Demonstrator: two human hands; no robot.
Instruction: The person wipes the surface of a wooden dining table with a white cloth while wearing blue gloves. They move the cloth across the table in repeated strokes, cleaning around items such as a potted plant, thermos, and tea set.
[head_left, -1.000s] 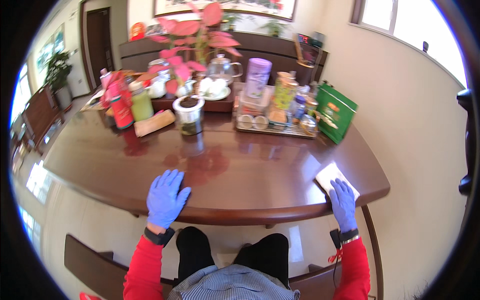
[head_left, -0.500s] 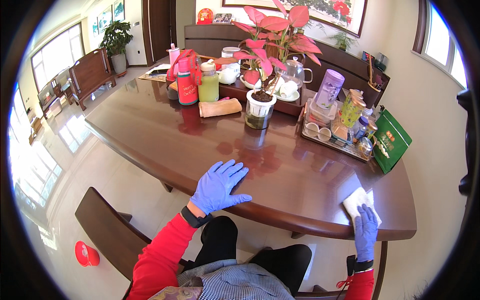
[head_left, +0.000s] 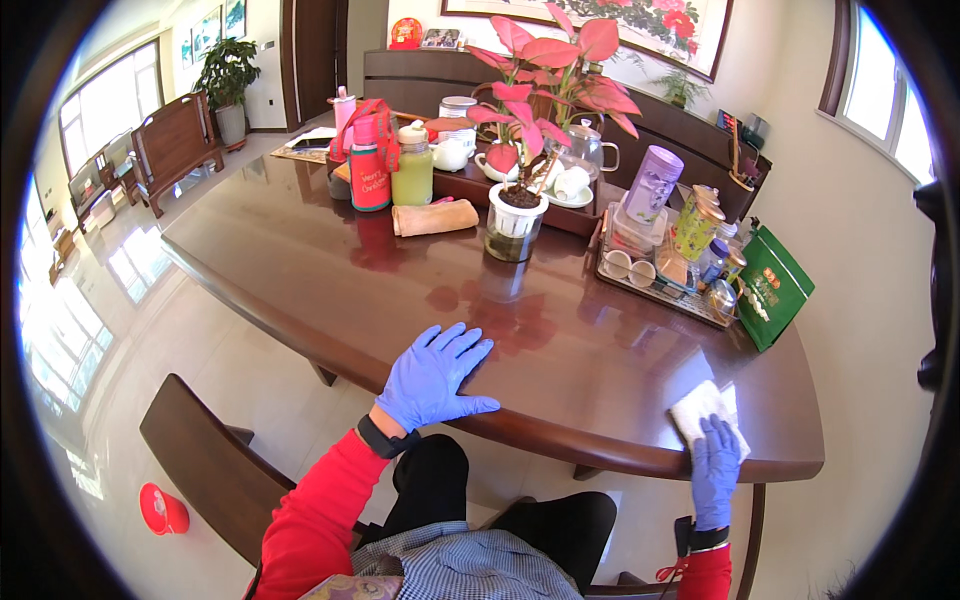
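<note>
My left hand [head_left: 430, 378], in a blue-purple glove, lies palm down near the front edge of the brown wooden table [head_left: 330, 290]. Its fingers are stretched out and nothing is in it. At the table's right front, my right hand [head_left: 716, 470], gloved the same way, presses a white cloth [head_left: 700, 408] on the tabletop. Its fingers lie over the cloth's near part, with the far part spread out beyond the fingertips. Reflections shine on the surface around both hands.
A pink-leaved plant in a pot [head_left: 514, 222] stands beyond my hands, beside a rolled tan towel [head_left: 436, 217] and bottles [head_left: 411, 168]. A tray [head_left: 665, 290] of jars and cups and a green pouch [head_left: 774, 290] stand right. A bench [head_left: 205, 470] and red bucket [head_left: 163, 509] are at left.
My right hand and the white cloth have slid slightly left along the table. The left hand stays in nearly the same place. The whole view has shifted a little.
</note>
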